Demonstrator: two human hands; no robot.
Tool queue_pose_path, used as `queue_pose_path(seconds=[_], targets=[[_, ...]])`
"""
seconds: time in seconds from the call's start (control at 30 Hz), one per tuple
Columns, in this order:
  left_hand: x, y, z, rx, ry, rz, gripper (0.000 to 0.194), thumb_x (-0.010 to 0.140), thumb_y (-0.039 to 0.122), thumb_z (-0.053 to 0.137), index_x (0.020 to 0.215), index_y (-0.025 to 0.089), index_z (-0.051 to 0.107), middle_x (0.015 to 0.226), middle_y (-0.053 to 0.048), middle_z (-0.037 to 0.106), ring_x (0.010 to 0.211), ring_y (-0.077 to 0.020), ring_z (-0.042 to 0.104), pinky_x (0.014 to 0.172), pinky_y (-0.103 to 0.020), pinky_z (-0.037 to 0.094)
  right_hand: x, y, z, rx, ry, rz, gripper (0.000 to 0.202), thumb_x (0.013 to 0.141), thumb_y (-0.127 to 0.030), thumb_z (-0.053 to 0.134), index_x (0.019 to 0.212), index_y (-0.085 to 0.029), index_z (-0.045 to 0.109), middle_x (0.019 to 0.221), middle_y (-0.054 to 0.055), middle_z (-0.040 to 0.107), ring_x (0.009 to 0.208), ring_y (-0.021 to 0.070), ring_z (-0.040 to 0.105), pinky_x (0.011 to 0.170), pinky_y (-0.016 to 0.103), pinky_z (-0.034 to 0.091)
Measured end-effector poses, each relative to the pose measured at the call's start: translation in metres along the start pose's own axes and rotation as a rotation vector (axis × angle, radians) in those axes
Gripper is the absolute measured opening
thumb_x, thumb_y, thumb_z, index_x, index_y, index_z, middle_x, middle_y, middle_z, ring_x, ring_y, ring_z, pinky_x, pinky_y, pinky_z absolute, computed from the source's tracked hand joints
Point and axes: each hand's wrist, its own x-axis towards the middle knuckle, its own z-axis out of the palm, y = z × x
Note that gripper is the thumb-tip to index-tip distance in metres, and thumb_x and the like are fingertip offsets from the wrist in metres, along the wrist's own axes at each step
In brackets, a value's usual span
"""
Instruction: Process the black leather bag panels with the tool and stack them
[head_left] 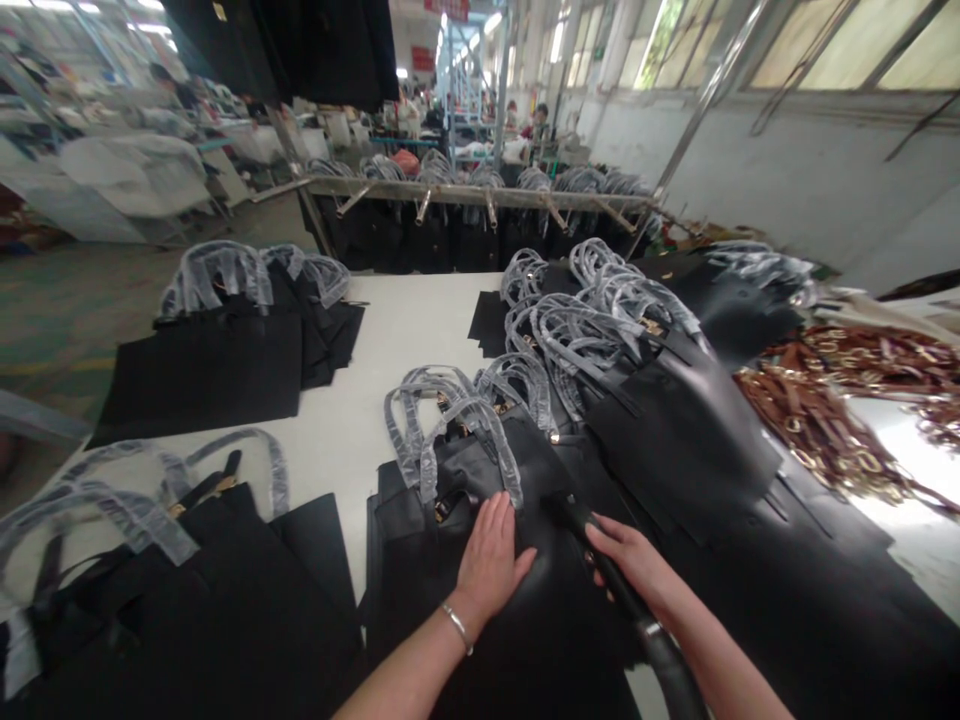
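My left hand [491, 560] lies flat on the black leather bag [457, 620] in front of me, fingers stretched near the base of its plastic-wrapped handle [499, 435]. A silver bangle is on that wrist. In my right hand [626, 560] is a black tool [626, 595], a wand with a hose running down toward the bottom edge. Its dark head rests over or just above the right part of the same bag; contact cannot be made out. Gold hardware shows between the wrapped handles.
More black bags [690, 430] are piled at the right, others [210, 370] at the left on the white table [397, 310]. Brown straps [817, 410] with gold rings lie far right. A metal rack [480, 193] with bags stands beyond. People sit in the background.
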Motion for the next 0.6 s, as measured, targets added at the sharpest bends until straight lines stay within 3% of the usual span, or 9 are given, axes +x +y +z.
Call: queue_pose_path(seconds=[0.13,0.33,0.43,0.6], targets=[[-0.001,-0.001,0.000,-0.012,0.005,-0.028,0.060,0.085,0.040,0.058,0.134,0.008,0.041,0.147,-0.019,0.035,0.139,-0.0319,0.028,0.110,-0.052,0.036,-0.001,-0.005,0.007,-0.005,0.059,-0.097,0.051,0.085,-0.037,0.058,0.132,-0.020,0.048,0.062,-0.005,0.054,0.045,0.0089,0.053,0.037,0.018,0.041],[-0.006,0.011,0.003,-0.130,0.017,-0.037,0.059,0.085,0.033,0.058,0.135,0.010,0.037,0.151,-0.019,0.028,0.141,-0.0338,0.020,0.108,-0.058,0.035,-0.034,0.018,0.000,-0.021,-0.133,0.013,0.058,0.083,-0.041,0.060,0.136,-0.021,0.045,0.068,-0.004,0.056,0.046,0.0090,0.055,0.037,0.018,0.041],[-0.009,0.019,0.003,-0.219,0.024,-0.041,0.060,0.083,0.030,0.060,0.135,0.012,0.035,0.152,-0.019,0.025,0.142,-0.0340,0.017,0.109,-0.061,0.032,-0.035,0.025,0.011,-0.039,-0.171,0.043,0.058,0.084,-0.040,0.059,0.135,-0.017,0.046,0.067,-0.003,0.055,0.045,0.0088,0.054,0.036,0.018,0.041],[-0.009,0.021,-0.003,-0.345,0.023,-0.067,0.066,0.076,0.023,0.062,0.133,0.012,0.032,0.152,-0.020,0.021,0.142,-0.0332,0.016,0.112,-0.059,0.027,-0.027,0.014,0.029,-0.039,-0.116,0.040,0.051,0.087,-0.037,0.054,0.134,-0.018,0.047,0.066,-0.004,0.055,0.043,0.0084,0.054,0.036,0.018,0.041]])
